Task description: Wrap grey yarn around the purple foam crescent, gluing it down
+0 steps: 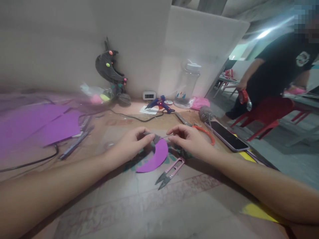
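Our left hand [139,140] grips the purple crescent's [160,153] gray-wound tip mid-view, presumably steadying it, while our right hand [186,136] pinches gray yarn [165,136]; thread snips [175,166] lie handily at the crescent's five o'clock.

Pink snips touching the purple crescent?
Apart. The head view shows a strip of tabletop between the pink snips and the purple crescent.

There is room to pass over the near surface [134,212], while crescent [160,154], snips [171,176], glue gun [160,103] and bottle [186,84] block the way beyond.
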A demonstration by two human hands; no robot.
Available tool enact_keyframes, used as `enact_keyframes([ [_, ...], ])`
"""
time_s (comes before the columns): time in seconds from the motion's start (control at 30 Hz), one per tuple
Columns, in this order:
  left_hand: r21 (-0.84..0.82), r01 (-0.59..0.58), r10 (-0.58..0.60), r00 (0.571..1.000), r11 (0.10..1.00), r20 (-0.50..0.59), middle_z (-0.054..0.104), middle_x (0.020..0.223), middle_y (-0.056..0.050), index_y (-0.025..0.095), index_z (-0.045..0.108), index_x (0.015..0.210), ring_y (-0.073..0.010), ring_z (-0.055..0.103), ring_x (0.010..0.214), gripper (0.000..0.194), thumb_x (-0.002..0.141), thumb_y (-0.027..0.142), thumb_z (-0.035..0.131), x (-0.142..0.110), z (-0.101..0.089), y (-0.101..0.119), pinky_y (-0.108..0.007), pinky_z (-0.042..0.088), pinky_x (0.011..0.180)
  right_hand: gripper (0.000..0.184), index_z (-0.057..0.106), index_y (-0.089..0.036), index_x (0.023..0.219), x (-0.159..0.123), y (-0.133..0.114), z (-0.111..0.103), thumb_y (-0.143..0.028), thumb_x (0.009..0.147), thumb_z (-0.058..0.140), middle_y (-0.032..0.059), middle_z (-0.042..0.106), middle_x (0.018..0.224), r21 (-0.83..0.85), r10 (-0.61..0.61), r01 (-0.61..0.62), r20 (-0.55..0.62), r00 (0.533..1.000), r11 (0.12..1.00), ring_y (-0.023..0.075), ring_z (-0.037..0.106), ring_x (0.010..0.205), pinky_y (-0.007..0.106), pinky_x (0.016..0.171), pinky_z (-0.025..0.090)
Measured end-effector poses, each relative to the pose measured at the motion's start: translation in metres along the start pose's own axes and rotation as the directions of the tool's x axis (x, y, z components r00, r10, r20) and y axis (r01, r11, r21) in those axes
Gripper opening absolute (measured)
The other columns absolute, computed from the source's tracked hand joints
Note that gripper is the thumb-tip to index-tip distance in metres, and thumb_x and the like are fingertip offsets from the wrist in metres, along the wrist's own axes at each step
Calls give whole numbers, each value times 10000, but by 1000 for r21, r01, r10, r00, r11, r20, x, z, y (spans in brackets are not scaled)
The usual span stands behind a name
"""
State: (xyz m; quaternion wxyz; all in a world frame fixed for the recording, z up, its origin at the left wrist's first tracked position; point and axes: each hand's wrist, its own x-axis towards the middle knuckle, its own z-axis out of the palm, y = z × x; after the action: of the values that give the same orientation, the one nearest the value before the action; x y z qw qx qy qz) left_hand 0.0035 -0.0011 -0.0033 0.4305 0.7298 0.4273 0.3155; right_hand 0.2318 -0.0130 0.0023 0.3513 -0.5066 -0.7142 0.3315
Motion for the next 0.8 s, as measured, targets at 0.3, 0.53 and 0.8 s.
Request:
enact_keyframes([
  [0.3, -56, 41, -35, 994, 998, 100, 638, 652, -15, 169, 574, 821, -105, 493, 506, 351, 858, 515, 523, 0, 3, -2, -211, 327, 449, 117, 670, -203, 826, -6, -3, 5, -301, 836, 607, 14, 667, 776, -205, -139, 125, -58, 989, 971, 144, 581, 688, 278, 635, 447],
  [0.53, -71, 44, -32, 986, 996, 165, 653, 646, -20, 169, 577, 841, -119, 541, 526, 326, 857, 491, 531, 0, 4, -4, -212, 337, 452, 118, 666, -207, 823, -6, -2, 8, -310, 838, 611, 0, 642, 726, -224, -152, 134, -64, 986, 965, 126, 547, 630, 257, 594, 427],
  [0.8, -87, 46, -28, 980, 995, 197, 649, 638, -8, 175, 587, 845, -116, 532, 525, 311, 856, 482, 539, 0, 3, -5, -220, 337, 466, 127, 650, -206, 837, -9, -5, 10, -323, 843, 602, -10, 612, 651, -172, -79, 69, -54, 995, 983, 126, 542, 581, 253, 548, 416],
])
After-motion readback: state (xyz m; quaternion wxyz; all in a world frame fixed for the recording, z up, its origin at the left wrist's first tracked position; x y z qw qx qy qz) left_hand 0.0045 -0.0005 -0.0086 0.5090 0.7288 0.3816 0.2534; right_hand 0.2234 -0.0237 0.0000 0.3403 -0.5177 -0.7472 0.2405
